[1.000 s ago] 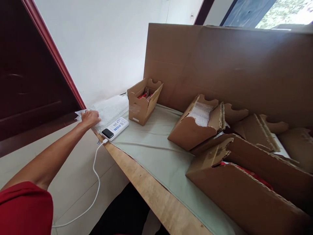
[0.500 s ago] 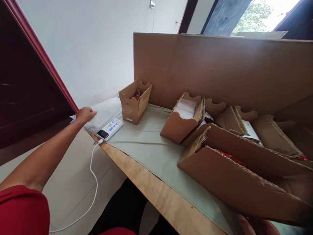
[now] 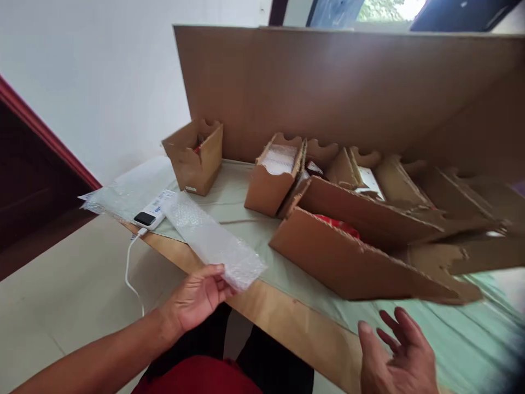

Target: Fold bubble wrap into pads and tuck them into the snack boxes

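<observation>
My left hand (image 3: 196, 295) pinches one end of a clear bubble-wrap sheet (image 3: 211, 239), which stretches up and away over the wooden table edge (image 3: 287, 323). My right hand (image 3: 396, 355) hovers at the lower right with its fingers spread, palm up, holding nothing. It is just in front of a long cardboard box (image 3: 348, 262) lying on its side with something red inside. More bubble wrap (image 3: 118, 197) lies stacked at the table's far left corner, beside a white power bank (image 3: 153, 210) with a white cable (image 3: 131, 273) hanging down.
A small open cardboard box (image 3: 194, 156) stands at the back left, and a second one (image 3: 274, 175) holds bubble wrap. Several more cut cardboard boxes crowd the right. A tall cardboard sheet (image 3: 348, 87) backs the table, which has a green cloth (image 3: 451, 328).
My left hand has pulled a bubble-wrap sheet off the stack at the far corner and brought it toward me. My right hand has come into view. The camera has swung right and down.
</observation>
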A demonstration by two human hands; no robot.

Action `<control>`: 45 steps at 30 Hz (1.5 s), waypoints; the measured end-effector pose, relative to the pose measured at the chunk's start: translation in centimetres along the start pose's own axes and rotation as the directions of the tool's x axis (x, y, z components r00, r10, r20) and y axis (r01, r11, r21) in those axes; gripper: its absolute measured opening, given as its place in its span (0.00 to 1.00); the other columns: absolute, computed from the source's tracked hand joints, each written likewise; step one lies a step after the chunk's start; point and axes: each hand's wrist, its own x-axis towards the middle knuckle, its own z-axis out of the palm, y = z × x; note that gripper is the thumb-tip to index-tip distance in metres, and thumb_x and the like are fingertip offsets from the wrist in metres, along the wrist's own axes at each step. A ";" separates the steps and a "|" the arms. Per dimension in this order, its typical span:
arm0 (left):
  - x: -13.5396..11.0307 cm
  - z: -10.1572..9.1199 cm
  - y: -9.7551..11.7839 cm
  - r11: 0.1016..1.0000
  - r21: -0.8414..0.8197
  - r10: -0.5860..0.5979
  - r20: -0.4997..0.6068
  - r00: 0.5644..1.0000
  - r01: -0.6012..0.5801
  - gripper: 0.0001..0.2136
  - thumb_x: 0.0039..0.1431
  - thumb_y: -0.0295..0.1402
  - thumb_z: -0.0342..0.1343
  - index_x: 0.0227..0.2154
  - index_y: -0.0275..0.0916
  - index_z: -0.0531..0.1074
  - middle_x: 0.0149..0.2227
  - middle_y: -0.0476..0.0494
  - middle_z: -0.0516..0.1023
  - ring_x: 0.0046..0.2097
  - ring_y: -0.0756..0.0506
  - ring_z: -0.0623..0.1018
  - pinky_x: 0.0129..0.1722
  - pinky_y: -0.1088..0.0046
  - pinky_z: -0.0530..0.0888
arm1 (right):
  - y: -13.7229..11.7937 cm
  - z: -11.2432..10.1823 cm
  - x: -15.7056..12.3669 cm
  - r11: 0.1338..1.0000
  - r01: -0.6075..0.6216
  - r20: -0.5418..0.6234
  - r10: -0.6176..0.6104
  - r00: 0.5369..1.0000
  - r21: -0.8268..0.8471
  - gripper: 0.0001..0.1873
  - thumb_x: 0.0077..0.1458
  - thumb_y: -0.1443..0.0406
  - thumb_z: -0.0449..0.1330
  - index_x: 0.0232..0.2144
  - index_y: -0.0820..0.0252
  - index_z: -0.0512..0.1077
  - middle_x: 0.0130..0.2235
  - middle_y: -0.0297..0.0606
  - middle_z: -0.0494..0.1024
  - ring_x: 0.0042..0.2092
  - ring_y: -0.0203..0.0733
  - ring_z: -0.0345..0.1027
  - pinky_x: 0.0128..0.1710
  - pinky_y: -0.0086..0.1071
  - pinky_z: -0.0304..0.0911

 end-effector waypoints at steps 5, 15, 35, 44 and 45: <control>-0.1 2.7 -7.5 0.963 0.024 -0.268 0.196 0.943 0.269 0.04 0.47 0.25 0.65 0.26 0.36 0.76 0.32 0.40 0.84 0.36 0.43 0.83 0.41 0.64 0.81 | -1.2 -1.9 -3.1 0.972 -0.223 0.050 0.220 0.974 0.073 0.33 0.55 0.49 0.67 0.59 0.59 0.71 0.55 0.52 0.77 0.55 0.60 0.74 0.56 0.55 0.67; -1.7 2.3 -12.5 0.621 0.558 -0.745 0.199 0.637 0.551 0.23 0.55 0.50 0.64 0.40 0.32 0.79 0.37 0.33 0.83 0.35 0.42 0.82 0.33 0.68 0.76 | 0.3 -2.2 0.7 0.976 -0.217 0.302 0.197 0.933 0.034 0.29 0.57 0.47 0.63 0.52 0.60 0.74 0.49 0.50 0.80 0.42 0.49 0.77 0.40 0.40 0.74; 8.5 7.7 -6.3 0.257 0.658 0.253 0.661 0.706 -0.708 0.41 0.55 0.43 0.61 0.70 0.40 0.52 0.67 0.30 0.64 0.66 0.33 0.68 0.62 0.49 0.70 | 2.7 -0.9 8.0 0.995 -0.096 0.348 0.104 0.932 -0.041 0.26 0.56 0.52 0.60 0.53 0.60 0.69 0.40 0.44 0.82 0.37 0.49 0.77 0.33 0.39 0.71; 9.9 0.7 0.6 -0.593 0.481 0.061 0.827 0.559 -0.646 0.17 0.62 0.39 0.51 0.49 0.40 0.77 0.53 0.36 0.80 0.60 0.31 0.73 0.59 0.46 0.71 | 1.6 -0.5 2.6 0.947 0.274 0.562 -0.136 0.816 -0.170 0.15 0.63 0.64 0.57 0.51 0.57 0.76 0.47 0.44 0.81 0.44 0.49 0.76 0.46 0.43 0.72; 10.2 0.3 0.8 -0.640 0.418 0.013 0.845 0.535 -0.645 0.17 0.63 0.38 0.50 0.49 0.39 0.77 0.53 0.35 0.80 0.59 0.31 0.74 0.59 0.46 0.71 | 1.5 0.2 2.6 0.905 0.368 0.586 -0.183 0.789 -0.213 0.14 0.63 0.65 0.58 0.49 0.57 0.76 0.47 0.45 0.81 0.45 0.51 0.75 0.47 0.45 0.71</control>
